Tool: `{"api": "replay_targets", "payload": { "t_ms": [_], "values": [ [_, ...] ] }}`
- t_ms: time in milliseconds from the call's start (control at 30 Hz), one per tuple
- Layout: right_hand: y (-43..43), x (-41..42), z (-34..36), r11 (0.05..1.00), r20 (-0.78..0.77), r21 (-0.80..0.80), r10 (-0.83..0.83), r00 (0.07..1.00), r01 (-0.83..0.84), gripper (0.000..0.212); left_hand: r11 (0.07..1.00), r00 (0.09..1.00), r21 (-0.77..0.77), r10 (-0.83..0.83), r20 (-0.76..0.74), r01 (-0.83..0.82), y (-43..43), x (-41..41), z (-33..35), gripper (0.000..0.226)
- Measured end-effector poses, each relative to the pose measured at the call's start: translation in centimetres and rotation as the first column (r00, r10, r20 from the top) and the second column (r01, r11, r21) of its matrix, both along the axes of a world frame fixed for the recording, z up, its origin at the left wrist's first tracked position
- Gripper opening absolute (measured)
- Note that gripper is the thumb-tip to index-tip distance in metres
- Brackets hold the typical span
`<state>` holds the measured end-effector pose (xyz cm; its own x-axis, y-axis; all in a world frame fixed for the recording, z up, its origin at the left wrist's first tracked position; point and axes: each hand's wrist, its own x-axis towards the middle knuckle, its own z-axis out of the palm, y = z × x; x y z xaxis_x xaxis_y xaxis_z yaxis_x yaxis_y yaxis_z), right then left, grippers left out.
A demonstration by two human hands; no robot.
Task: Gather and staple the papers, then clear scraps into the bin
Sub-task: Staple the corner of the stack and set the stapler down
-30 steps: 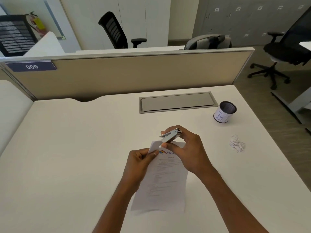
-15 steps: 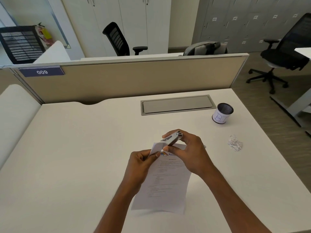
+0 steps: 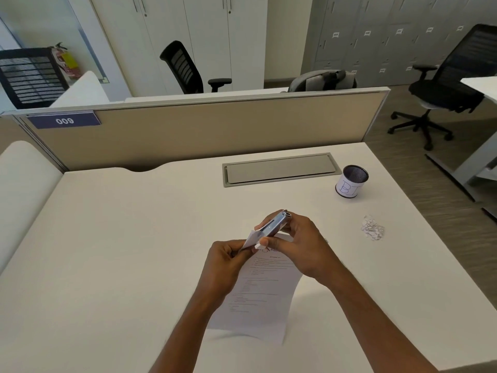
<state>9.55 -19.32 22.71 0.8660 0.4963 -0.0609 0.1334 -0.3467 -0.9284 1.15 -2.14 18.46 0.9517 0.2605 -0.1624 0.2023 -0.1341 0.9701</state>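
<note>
At frame centre the right hand [image 3: 295,246] grasps a small silver stapler [image 3: 271,226], its long axis slanting from upper right down to lower left, mouth over the top-left corner of the papers [image 3: 258,294]. The left hand [image 3: 228,261] pinches that same corner, just below and left of the stapler. The sheets hang toward the desk [image 3: 121,251]. Scraps [image 3: 372,228] lie right of the hands, nearer the right hand; the bin [image 3: 351,181] stands beyond them, upper right.

Beyond the white desk [image 3: 107,251] with its grey cable hatch [image 3: 279,169], a beige partition [image 3: 215,130] carries a blue "009" plate [image 3: 64,121], with black office chairs [image 3: 185,68] and grey lockers [image 3: 376,36] behind.
</note>
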Motion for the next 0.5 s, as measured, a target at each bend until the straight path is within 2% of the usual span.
{"api": "replay_targets", "payload": {
  "t_ms": [500],
  "values": [
    [0.41, -0.53, -0.50, 0.999, 0.013, -0.020, -0.027, 1.000, 0.027, 0.013, 0.997, 0.998, 0.052, -0.052, 0.021, 0.050, 0.00, -0.10, -0.50, 0.022]
  ]
}}
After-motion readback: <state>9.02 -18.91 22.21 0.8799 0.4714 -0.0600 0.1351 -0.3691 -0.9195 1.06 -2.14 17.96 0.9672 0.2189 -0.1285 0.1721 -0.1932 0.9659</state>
